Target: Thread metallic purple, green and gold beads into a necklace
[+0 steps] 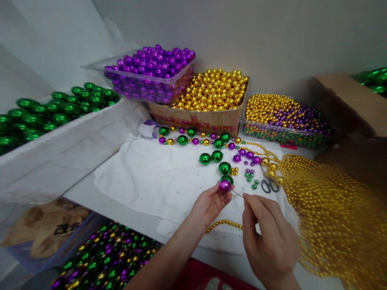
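Between the fingertips of my left hand [211, 204] sits a shiny purple bead [224, 185]. My right hand [269, 231] pinches a thin needle [237, 193], its far end reaching the bead; whether it is inside the hole I cannot tell. Just behind the bead lie large green beads [224, 168] and a small cluster of gold beads [234, 171]. Loose purple beads [249, 154], small green beads [249, 175] and gold beads [271, 174] rest to the right, near black-handled scissors [270, 185]. A gold bead strand [225, 222] curves beneath my hands.
A white cloth [145, 173] covers the table. A mixed bead strand [195, 141] lies at the back, before a tub of purple beads [151, 78], a carton of gold beads [196, 119] and a mixed tub [278, 128]. Green beads [39, 117] fill a left box; gold strands [329, 209] heap right.
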{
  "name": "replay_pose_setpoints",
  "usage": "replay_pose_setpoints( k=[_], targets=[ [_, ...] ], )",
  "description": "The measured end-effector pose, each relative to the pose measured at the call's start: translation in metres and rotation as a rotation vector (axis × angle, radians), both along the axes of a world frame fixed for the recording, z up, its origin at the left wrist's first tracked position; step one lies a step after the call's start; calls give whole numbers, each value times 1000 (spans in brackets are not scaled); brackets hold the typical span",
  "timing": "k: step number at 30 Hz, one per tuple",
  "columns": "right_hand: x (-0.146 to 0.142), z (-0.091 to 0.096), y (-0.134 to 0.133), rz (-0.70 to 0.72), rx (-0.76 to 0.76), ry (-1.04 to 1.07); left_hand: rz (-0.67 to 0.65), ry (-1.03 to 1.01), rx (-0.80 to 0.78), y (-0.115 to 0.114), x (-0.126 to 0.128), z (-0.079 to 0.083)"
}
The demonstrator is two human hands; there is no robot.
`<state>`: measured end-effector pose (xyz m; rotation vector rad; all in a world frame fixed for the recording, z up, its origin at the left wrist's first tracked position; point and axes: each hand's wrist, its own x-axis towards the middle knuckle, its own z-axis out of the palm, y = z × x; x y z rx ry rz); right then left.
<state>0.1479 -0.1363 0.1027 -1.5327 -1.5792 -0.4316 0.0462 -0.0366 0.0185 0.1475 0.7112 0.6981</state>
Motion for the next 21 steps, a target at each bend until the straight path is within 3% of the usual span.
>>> replay_pose_setpoints(
  k=[7,10,14,17,21],
  targets=[
    [-2,-11,3,18,1,-11,-2,-42,-1,-4,-1,7],
    [8,-23,0,22,-29,81,-5,-40,-26,-6,-1,13],
    [28,-43,-12,-75,-69,254,19,-3,-18,-10,2,17],
    [37,-60,-18,-51,-128,331,-30,36,121,-15,10,19],
    [44,-86,-19,32,-274,423,-124,197,422,-20,21,22]
  ],
)
